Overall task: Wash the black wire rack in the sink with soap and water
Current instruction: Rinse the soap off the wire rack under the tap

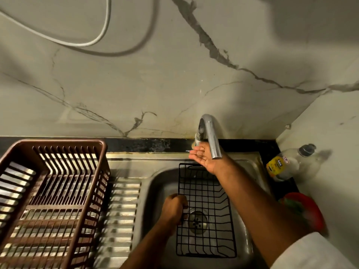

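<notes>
Left hand (pixel 174 209) grips wire rack (pixel 206 210) left edge; right hand (pixel 204 158) beside faucet (pixel 210 135).

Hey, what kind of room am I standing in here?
Most likely a home kitchen: a steel sink with a faucet, a brown dish drainer beside it, and a dish soap bottle.

The room is dim and yellow-tinted; broad soft shadows fall across the pale veined marble wall (pixel 174 78); bright bars of light stripe the ribbed steel draining board (pixel 124 206) through the brown slatted plastic basket (pixel 52 200); the wide lens bows the edges; the red scrubber (pixel 305 210) at right is blurred.
</notes>
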Demonstrator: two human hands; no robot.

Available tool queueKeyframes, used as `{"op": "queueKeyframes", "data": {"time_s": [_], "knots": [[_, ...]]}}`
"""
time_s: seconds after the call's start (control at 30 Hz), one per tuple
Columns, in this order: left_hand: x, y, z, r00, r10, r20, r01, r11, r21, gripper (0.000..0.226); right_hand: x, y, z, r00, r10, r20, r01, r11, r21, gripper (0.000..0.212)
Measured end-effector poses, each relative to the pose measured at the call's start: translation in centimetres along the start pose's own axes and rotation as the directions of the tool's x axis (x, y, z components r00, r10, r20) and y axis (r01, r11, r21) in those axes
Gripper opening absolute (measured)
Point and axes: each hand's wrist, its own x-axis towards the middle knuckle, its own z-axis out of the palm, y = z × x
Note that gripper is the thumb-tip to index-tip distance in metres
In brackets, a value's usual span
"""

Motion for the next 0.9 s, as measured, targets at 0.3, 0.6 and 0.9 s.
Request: {"op": "queueKeyframes", "data": {"time_s": [0.3,0.6,0.9], "knots": [[-0.3,-0.3,-0.1,0.998,-0.066,0.007,0.066,0.996,-0.063,0.008,-0.4,0.7,1.3,0.995,0.041,-0.087,-0.015,0.957,0.288,0.036],[0.2,-1.0,-0.5,0.999,-0.049,0.014,0.05,0.997,-0.061,0.006,-0.5,0.4,3.2,0.997,0.059,-0.051,-0.047,0.976,0.213,0.043],[1.1,-2.0,-0.8,0.997,-0.073,0.016,0.074,0.994,-0.078,0.017,-0.5,1.6,4.1,0.997,-0.048,-0.059,0.041,0.992,-0.117,0.04]]}}
